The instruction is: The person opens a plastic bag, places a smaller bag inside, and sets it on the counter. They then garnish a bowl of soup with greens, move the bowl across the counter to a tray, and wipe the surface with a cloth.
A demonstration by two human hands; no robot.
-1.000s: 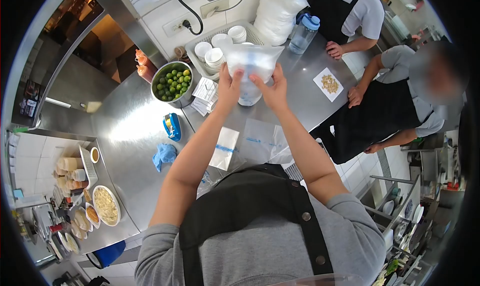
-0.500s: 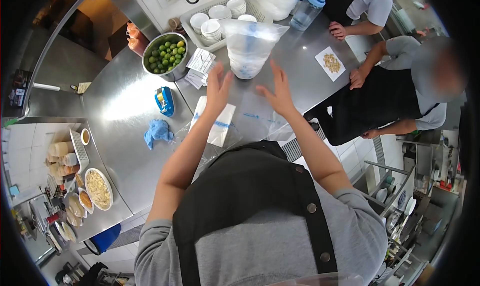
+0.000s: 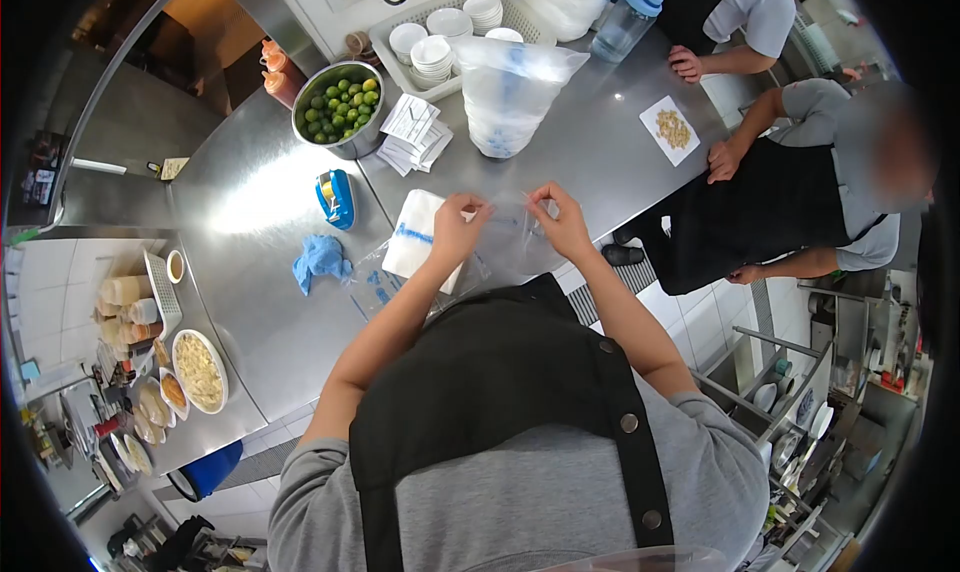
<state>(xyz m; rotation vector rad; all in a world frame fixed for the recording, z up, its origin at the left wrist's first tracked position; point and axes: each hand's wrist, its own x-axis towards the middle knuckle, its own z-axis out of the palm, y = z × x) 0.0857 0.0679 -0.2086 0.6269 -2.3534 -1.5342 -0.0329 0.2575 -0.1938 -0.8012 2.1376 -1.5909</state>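
My left hand [image 3: 461,224] pinches one edge of a clear plastic bag [image 3: 510,240], fingers closed. Opposite it, my right hand [image 3: 558,217] pinches the bag's other edge. The thin bag hangs between both hands near the table's front edge. Beside my left hand lies a white folded bundle [image 3: 412,234] with blue print, partly under my forearm. Beyond my hands a tall white plastic-wrapped stack [image 3: 505,102] stands upright on the metal table [image 3: 590,157], touching neither hand.
Around the table are a pot of green citrus [image 3: 340,107], paper slips [image 3: 412,132], a blue tape dispenser [image 3: 335,199], a blue cloth [image 3: 320,262], a basket of white bowls [image 3: 390,52], a water bottle [image 3: 625,22] and a white sheet with small pieces [image 3: 670,130]. Two people stand right.
Both my hands have come back toward my body from beside the wrapped stack. Their spread fingers have closed on the clear bag's edges. The view has shifted slightly.
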